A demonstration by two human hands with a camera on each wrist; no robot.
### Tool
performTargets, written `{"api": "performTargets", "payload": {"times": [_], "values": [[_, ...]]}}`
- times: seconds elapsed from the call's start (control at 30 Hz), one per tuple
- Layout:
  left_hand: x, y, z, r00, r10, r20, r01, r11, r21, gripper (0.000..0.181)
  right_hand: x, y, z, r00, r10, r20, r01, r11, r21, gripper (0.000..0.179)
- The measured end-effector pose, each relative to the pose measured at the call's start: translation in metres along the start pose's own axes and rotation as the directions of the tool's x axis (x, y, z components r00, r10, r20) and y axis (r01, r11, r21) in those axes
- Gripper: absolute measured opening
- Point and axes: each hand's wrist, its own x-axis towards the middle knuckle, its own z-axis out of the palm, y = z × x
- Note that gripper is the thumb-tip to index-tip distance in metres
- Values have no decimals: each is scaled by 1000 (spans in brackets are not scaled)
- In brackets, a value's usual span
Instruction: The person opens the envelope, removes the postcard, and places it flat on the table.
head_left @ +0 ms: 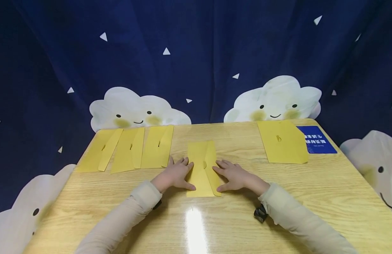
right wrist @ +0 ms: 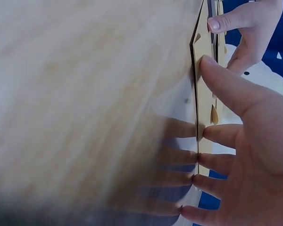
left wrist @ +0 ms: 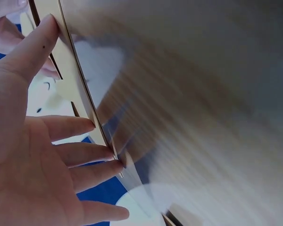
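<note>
A yellow envelope (head_left: 198, 173) lies lengthwise in the middle of the wooden table, its flap folded over along the right side. My left hand (head_left: 177, 174) rests at its left edge with fingers spread, thumb on the lower left part. On the opposite side my right hand (head_left: 232, 175) touches the flap, thumb near the lower right corner and fingertips higher up. In the left wrist view the left hand (left wrist: 47, 141) shows straight, separated fingers along the envelope's edge. The right wrist view shows the right hand (right wrist: 245, 150) with fingertips and thumb pressed at the flap side.
Several more yellow envelopes lie about: one at far left (head_left: 97, 151), another beside it (head_left: 127, 150), a third (head_left: 157, 146), and a larger one (head_left: 283, 143) at back right. That one overlaps a blue printed card (head_left: 321, 141). A dark blue cloud-patterned curtain (head_left: 208, 53) hangs behind the table (head_left: 247, 225).
</note>
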Motion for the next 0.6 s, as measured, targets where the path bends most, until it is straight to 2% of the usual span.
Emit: {"api": "performTargets", "payload": {"times": [0.4, 0.6], "values": [[-14, 21, 3, 1000, 18, -16, -18, 999, 45, 97, -20, -5, 9, 1000, -19, -15, 19, 999, -37, 80], [-20, 27, 5, 999, 32, -18, -31, 997, 66, 97, -29, -8, 12, 998, -57, -30, 55, 997, -53, 79]]}}
